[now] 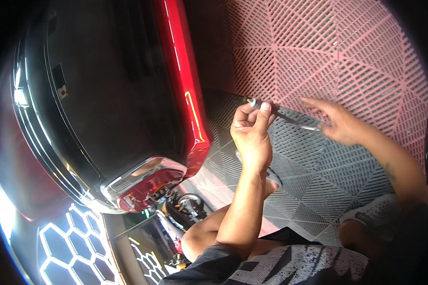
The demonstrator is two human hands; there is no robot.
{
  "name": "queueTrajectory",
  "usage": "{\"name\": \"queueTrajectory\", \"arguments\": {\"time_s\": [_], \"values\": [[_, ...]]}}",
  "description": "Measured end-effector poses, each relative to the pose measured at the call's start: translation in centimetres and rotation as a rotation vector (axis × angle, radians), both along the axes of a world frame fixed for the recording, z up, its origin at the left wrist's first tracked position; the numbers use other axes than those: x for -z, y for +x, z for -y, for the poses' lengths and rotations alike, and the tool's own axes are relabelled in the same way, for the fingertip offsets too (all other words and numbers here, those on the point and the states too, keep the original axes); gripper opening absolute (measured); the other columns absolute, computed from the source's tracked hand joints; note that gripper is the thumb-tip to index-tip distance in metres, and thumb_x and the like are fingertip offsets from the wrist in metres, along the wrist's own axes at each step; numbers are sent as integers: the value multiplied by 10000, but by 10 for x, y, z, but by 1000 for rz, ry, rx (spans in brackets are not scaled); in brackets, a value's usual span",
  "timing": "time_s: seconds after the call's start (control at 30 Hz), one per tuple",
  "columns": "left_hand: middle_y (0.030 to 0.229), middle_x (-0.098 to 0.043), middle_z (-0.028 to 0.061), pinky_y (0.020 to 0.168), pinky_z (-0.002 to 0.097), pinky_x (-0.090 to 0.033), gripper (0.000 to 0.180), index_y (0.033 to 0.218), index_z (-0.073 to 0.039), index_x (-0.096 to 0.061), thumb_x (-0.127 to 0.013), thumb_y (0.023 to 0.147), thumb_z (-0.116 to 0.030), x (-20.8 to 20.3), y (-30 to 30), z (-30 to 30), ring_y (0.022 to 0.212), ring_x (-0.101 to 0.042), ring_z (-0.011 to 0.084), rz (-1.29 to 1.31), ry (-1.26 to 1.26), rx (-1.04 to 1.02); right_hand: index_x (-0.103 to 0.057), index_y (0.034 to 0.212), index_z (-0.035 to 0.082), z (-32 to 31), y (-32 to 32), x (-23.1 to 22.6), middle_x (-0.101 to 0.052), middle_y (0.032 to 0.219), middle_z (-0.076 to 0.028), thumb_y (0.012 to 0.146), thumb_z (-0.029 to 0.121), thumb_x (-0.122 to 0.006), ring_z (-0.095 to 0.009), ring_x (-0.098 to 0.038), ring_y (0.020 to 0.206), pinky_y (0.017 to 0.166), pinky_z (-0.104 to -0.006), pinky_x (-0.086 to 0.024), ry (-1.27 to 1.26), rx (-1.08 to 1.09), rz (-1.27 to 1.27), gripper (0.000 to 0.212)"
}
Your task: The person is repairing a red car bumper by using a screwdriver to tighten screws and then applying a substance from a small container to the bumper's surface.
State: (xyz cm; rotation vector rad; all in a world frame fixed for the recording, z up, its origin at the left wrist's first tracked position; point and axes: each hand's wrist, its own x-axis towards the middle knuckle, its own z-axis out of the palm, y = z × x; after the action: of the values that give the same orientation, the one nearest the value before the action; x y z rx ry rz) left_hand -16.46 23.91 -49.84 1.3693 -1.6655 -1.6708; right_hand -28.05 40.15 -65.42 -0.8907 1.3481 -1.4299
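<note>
My left hand (253,135) is closed, thumb and fingers pinching a small grey cylindrical piece (256,103). A thin, dark strip with a silvery end (306,127) stretches from beside that grip toward my other hand; motion blurs it, and its kind is unclear. To the right, my right hand (343,124) has its fingers stretched apart, the thumb close to the silvery end. Whether it touches that end I cannot tell. Both hands are over the tiled floor, to the right of a red car's edge (191,111).
The car's dark panel (114,80) fills the upper left, with a lamp (150,187) at its lower corner. Red and grey slatted floor tiles (314,171) lie below. A sandal (274,179) and a grey shoe (378,211) rest on them. Bright hexagonal lights (76,247) show at lower left.
</note>
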Motion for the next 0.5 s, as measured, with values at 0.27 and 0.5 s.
{"name": "queueTrajectory", "arguments": {"time_s": [0.27,0.5], "values": [[1125,-753,123,926,423,-630,148,1151,-78,-687,-718,1073,-200,-74,17,35,1060,-752,261,83,-75,99,-692,1377,81,43,28,-74,-744,1030,-171,976,240,-754,-330,-734,951,854,-458,-588,-278,15,75,435],[1082,-772,136,786,345,-642,242,1213,1,-699,-706,1081,-201,-192,55,78,879,-778,226,917,-875,379,-725,1244,6,96,84,-125,-741,850,-205,975,114,-679,-364,-740,823,827,-488,-604,-404,263,251,294]]}}
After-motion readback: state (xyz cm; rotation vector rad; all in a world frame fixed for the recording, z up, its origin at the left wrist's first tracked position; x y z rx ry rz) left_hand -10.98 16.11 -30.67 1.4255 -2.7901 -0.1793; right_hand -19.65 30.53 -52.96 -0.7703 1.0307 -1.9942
